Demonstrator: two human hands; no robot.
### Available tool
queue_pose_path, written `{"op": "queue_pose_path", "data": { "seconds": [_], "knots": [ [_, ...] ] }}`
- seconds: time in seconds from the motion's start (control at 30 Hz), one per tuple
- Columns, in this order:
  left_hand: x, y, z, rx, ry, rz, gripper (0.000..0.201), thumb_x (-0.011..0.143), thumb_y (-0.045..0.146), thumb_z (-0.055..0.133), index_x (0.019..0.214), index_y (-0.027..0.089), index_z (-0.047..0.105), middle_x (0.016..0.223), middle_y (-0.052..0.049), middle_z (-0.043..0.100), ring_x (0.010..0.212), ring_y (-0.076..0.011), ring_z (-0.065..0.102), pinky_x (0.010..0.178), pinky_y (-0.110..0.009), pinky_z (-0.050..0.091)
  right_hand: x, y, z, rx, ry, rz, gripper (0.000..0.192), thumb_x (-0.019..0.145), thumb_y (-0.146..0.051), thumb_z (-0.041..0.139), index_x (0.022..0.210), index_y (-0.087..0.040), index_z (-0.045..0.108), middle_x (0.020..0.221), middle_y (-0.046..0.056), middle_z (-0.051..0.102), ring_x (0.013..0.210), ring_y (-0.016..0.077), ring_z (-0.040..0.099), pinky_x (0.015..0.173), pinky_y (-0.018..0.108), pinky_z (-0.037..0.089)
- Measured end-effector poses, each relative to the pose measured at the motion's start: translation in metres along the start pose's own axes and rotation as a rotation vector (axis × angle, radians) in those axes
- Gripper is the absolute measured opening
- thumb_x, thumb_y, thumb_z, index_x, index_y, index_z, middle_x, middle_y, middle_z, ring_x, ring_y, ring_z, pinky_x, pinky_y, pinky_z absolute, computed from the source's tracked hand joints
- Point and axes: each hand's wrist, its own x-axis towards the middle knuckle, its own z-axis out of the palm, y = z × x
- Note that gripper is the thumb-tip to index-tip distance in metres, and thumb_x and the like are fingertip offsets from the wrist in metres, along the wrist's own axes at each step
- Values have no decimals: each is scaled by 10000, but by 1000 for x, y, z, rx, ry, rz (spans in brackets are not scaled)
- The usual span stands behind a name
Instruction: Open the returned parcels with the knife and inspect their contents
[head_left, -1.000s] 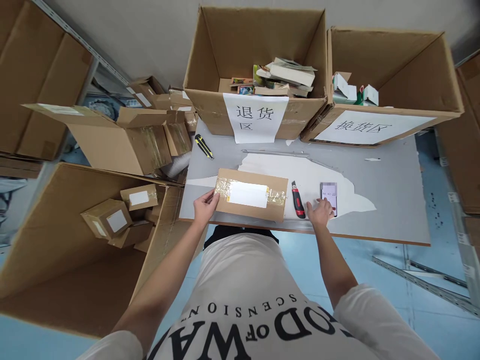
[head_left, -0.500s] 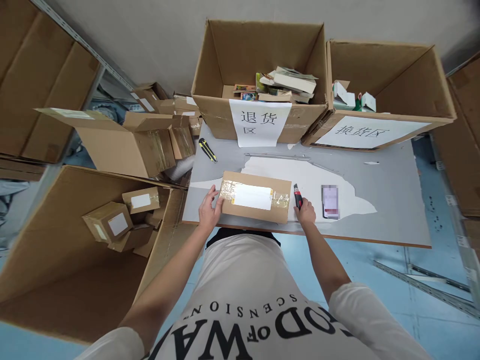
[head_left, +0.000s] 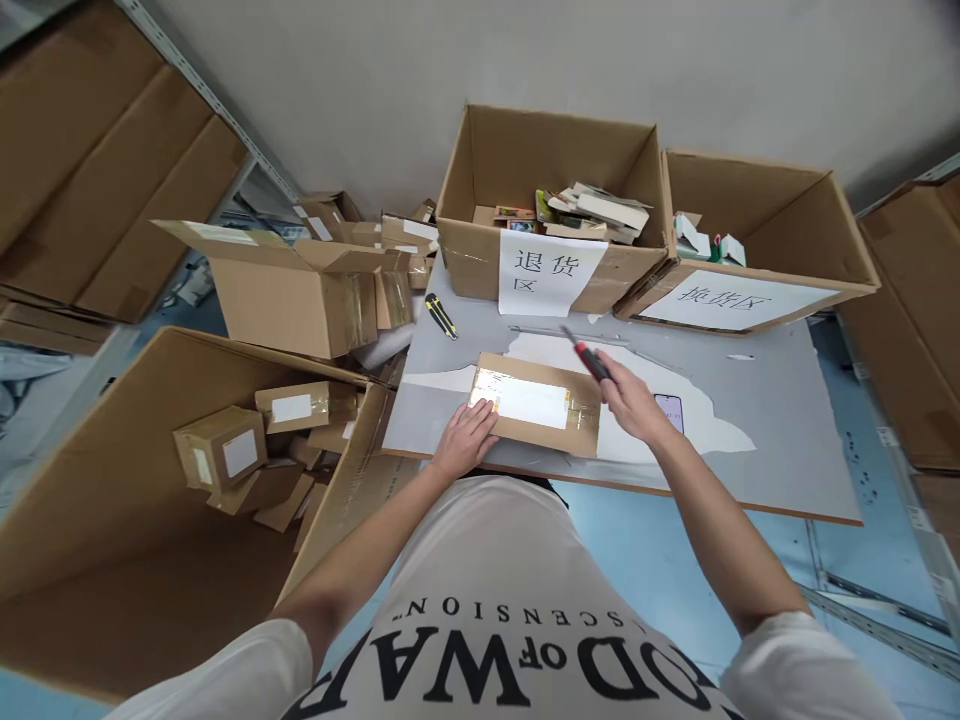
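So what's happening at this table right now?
A person stands at a grey table with a taped cardboard parcel lying flat in front of them. The left hand presses down on the parcel's near left corner, while the right hand holds a red and black utility knife raised above the parcel's right end. A phone lies just beyond that hand. The parcel's tape looks uncut.

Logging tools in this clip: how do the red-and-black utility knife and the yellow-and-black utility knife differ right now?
The red-and-black utility knife is held in the right hand, raised over the taped brown cardboard parcel; the yellow-and-black utility knife lies untouched on the grey table, near its far left corner. They differ in handle colour. Both are slim cutters.
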Motion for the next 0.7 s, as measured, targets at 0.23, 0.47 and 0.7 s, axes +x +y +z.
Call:
{"op": "queue_pose_path", "data": {
  "seconds": [0.23, 0.47, 0.7],
  "knots": [
    [5, -8, 3, -2, -27, 93, 433, 940, 329, 457, 1336, 160, 503, 1422, -144, 481, 1382, -263, 366, 1131, -463, 287, 38, -65, 40, -47, -554, -392, 571, 904, -227, 460, 1462, -264, 342, 1353, 71, 541, 1224, 232, 519, 1000, 397, 440],
    [2, -11, 11, -10, 40, 114, 438, 928, 306, 492, 1337, 149, 496, 1397, -155, 507, 1364, -255, 395, 1112, -467, 322, 48, -75, 56, -323, -595, -455, 547, 939, -179, 409, 1463, -318, 335, 1121, 61, 646, 947, 186, 637, 776, 288, 482],
    [4, -12, 11, 28, 76, 143, 418, 938, 324, 478, 1303, 124, 521, 1378, -155, 528, 1347, -254, 420, 1097, -458, 348, 47, -85, 54, -575, -639, -432, 673, 888, -58, 406, 1481, -350, 280, 1161, 62, 618, 804, 139, 649, 648, 221, 420]
  ]
}}
